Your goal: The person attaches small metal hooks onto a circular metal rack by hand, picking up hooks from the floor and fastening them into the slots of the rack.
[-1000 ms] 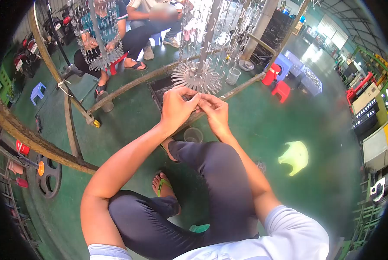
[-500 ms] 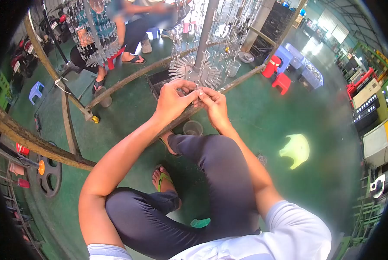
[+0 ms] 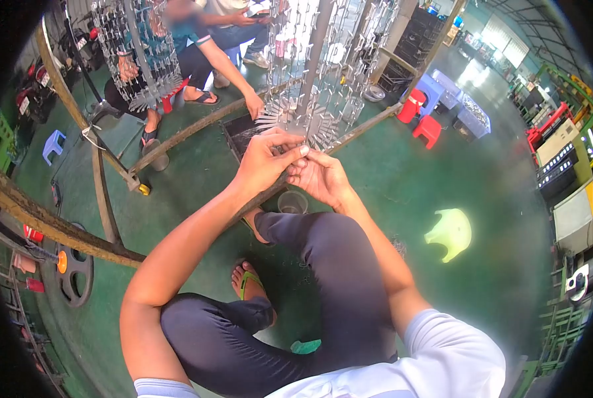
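My left hand point(image 3: 268, 160) is closed, its thumb and forefinger pinched together at the lower edge of a hanging rack. My right hand point(image 3: 321, 176) meets it there, thumb and fingertips also pressed together. Whatever lies between the fingertips is too small to name. Just behind my hands is the rack's radial ring of metal prongs point(image 3: 280, 119), around a grey central post point(image 3: 315, 56). Chain-like strands point(image 3: 357, 73) carrying many small metal pieces hang around that post. Beneath my hands, a translucent bucket point(image 3: 292, 201) stands on the floor by my foot.
Rusty frame bars point(image 3: 183, 136) run around the rack. Across from me, a co-worker's hand point(image 3: 254, 105) reaches beside the prongs, above a black crate point(image 3: 240, 136). A second loaded rack point(image 3: 147, 60) hangs at the left. Red stools point(image 3: 428, 131) and a yellow-green stool point(image 3: 450, 235) stand right.
The co-worker's arm has stretched out to the near rack's prongs. My right hand has turned so more of its palm shows, and both hands sit slightly lower, still fingertip to fingertip.
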`<state>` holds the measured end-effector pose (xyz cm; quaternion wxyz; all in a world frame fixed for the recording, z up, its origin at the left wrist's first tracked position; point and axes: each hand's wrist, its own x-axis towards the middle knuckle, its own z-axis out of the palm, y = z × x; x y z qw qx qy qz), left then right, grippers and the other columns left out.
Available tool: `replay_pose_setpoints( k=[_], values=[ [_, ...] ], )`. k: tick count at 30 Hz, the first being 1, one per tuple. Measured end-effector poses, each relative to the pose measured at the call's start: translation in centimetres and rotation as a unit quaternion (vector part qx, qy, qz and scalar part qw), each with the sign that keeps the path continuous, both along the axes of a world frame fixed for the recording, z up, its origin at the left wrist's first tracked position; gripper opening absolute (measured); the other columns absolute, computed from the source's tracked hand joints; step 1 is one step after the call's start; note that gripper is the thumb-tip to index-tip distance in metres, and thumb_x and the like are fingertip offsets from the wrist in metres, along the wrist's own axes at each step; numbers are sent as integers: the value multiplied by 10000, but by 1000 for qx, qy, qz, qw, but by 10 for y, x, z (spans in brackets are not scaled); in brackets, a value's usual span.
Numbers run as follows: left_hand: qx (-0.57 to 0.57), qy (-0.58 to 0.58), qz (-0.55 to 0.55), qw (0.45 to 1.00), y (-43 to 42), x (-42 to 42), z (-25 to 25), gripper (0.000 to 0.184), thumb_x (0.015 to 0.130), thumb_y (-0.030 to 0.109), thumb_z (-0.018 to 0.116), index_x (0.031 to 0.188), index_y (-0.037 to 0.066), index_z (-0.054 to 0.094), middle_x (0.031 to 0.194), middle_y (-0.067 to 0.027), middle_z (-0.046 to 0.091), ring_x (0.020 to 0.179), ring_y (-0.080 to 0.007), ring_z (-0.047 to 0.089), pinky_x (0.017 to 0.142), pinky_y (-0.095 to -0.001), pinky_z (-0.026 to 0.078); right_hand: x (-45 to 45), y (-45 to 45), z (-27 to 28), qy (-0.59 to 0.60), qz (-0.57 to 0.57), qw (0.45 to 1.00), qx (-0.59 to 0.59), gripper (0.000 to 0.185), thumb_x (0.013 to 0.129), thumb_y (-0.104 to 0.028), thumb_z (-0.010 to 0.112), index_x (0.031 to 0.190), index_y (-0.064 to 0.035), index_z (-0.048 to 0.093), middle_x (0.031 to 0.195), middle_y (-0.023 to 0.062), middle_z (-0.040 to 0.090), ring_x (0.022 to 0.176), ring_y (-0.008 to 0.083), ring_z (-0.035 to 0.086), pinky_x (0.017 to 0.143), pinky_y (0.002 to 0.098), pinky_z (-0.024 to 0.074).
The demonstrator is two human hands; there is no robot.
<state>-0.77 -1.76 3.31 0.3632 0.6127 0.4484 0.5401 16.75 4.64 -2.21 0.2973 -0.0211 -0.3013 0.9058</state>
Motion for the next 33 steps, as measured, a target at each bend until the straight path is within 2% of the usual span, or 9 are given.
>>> replay_pose_setpoints(
  k=[5,9,17,22,26,27,29,30,33],
  values=[
    [50,40,44,997,2,2,-1,196,930,93,766,1058,-56,771,971,-69,664,780,-118,692,675,-247,567,-1,0,0,-29,-9,1000,-6,184,1044,-275,564,1051,-106,637,847,-4,622,894,202,642,876,399,529],
    [98,84,97,987,11,0,-7,187,885,125,784,1016,-9,793,859,-111,726,811,-195,687,757,-324,511,-2,0,5,-88,-57,994,-6,189,1037,-292,596,1011,-110,637,811,-27,615,842,167,644,825,353,546],
    [81,94,138,983,28,-3,-9,245,895,174,794,1027,-33,784,884,-149,756,808,-184,699,750,-322,516,2,-3,-4,-253,-132,958,38,169,988,-255,700,952,-95,660,807,-6,655,751,155,673,716,329,568],
    [85,96,157,979,46,-6,-24,191,894,141,793,1005,-15,796,895,-112,774,817,-145,696,781,-314,534,12,-4,-1,-334,-176,921,92,205,947,-272,760,975,-76,702,797,12,685,713,148,685,705,307,590],
    [80,141,137,977,44,-19,-18,184,914,150,783,1021,1,796,940,-68,787,859,-109,684,846,-321,546,55,-17,-16,-389,-224,874,187,282,973,-338,724,957,-56,717,795,52,709,717,153,689,714,325,598],
    [38,140,138,980,43,-20,-15,203,919,151,771,1045,-6,790,947,-56,785,886,-112,690,854,-314,545,73,-24,-21,-416,-220,860,196,302,976,-348,721,944,-48,723,782,54,709,709,149,683,710,317,595],
    [61,124,116,984,45,-30,-21,259,939,226,772,1055,-6,790,936,-33,776,862,-109,670,841,-293,531,113,-36,-45,-480,-217,821,217,325,993,-349,698,938,-31,725,784,50,709,703,130,672,691,290,564],
    [61,137,105,983,41,-34,-14,294,945,254,775,1089,-2,788,972,-41,775,885,-107,664,839,-279,523,134,-41,-65,-516,-222,796,226,336,984,-348,707,940,-16,738,770,50,704,702,119,667,681,287,565],
    [82,243,183,949,36,-44,-9,345,940,260,790,1168,2,771,1077,-64,766,974,-110,669,896,-281,524,198,-63,-138,-660,-252,672,223,390,933,-359,720,951,29,751,844,127,748,738,240,715,708,381,567]
  ],
)
